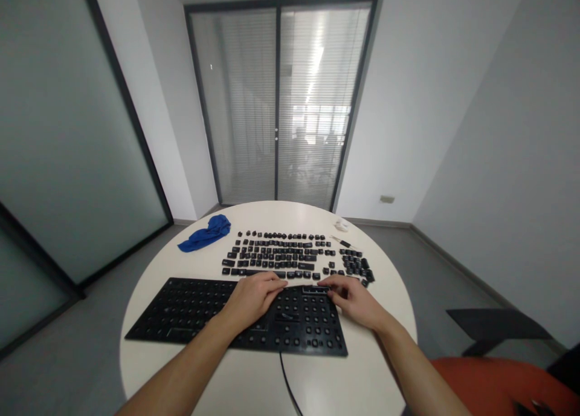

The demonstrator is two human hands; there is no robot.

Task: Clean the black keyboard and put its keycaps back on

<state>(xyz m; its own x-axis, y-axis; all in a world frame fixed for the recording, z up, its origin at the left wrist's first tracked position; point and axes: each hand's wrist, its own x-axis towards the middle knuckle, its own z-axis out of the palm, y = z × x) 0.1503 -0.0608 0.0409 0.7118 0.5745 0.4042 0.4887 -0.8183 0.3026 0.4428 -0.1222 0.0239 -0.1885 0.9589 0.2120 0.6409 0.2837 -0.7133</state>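
Note:
A black keyboard (290, 337) stripped of its keycaps lies on the round white table in front of me, its cable running toward me. My left hand (254, 296) reaches across it, fingers and thumb closed on the far edge. At the far right corner, my right hand (352, 298) grips the same edge between thumb and fingers; part of its fingertips is hidden. Just beyond both hands, loose black keycaps (272, 256) are laid out in keyboard-like rows, with a number-pad cluster (356, 262) on the right.
A crumpled blue cloth (207, 233) lies at the table's far left. Toward the back right are a small tool with a black handle (345, 243) and a small white object (341, 224). A red chair (502, 383) stands at the right of the round table (149, 319).

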